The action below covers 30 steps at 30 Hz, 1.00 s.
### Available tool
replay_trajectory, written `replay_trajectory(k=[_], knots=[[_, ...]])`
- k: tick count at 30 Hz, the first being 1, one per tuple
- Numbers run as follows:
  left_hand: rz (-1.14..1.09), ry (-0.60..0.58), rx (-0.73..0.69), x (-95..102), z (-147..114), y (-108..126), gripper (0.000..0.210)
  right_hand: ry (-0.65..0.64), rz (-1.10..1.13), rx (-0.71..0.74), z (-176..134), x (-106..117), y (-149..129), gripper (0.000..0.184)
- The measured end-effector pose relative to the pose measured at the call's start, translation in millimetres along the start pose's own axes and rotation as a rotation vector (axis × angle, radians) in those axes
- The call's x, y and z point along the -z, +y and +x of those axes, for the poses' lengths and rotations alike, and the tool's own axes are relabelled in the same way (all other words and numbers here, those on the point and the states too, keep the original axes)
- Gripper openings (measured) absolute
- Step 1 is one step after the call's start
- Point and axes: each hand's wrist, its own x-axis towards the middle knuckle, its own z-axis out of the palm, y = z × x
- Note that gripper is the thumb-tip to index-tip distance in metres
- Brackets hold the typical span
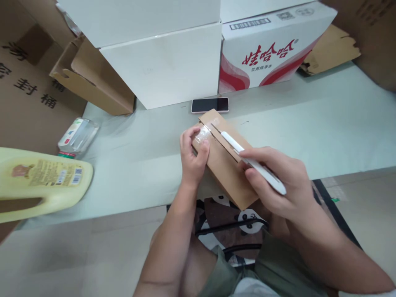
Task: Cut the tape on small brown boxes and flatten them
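A small brown cardboard box (227, 169) lies slanted at the table's front edge, its near corner over my lap. Clear packing tape (204, 134) covers the seam at its far end. My left hand (193, 152) grips that far left end, thumb on top by the tape. In my right hand (278, 177) is a white utility knife (260, 167), held along its handle. Its thin blade points up and left, over the box's top seam near the tape. Whether the blade tip touches the cardboard, I cannot tell.
A phone (210, 105) lies just beyond the box. White cartons (163, 68) and a red-and-white printed carton (262, 53) stand behind it. On the left are an open cardboard box (95, 78), a clear bottle (78, 136) and a yellow jug (62, 181). The table (139, 173) is pale green.
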Motion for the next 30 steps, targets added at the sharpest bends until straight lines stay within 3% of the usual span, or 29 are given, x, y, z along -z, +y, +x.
replay_trajectory(k=[3, 10, 20, 30], knots=[[0.001, -0.013, 0.040, -3.5, -1.5, 2.9, 0.041, -0.048, -0.064, 0.074, 8.0, -4.0, 0.8, 0.020], [0.004, -0.044, 0.076, -1.5, -1.2, 7.1, 0.035, -0.024, -0.206, 0.026, 7.2, -10.1, 6.0, 0.022], [0.011, -0.050, 0.085, 0.2, -1.8, 8.5, 0.029, -0.039, -0.278, 0.034, 7.8, -15.6, 3.8, 0.020], [0.010, -0.046, 0.094, 0.8, -2.3, 7.5, 0.031, 0.031, -0.265, 0.083, 5.2, -14.5, 7.6, 0.020]])
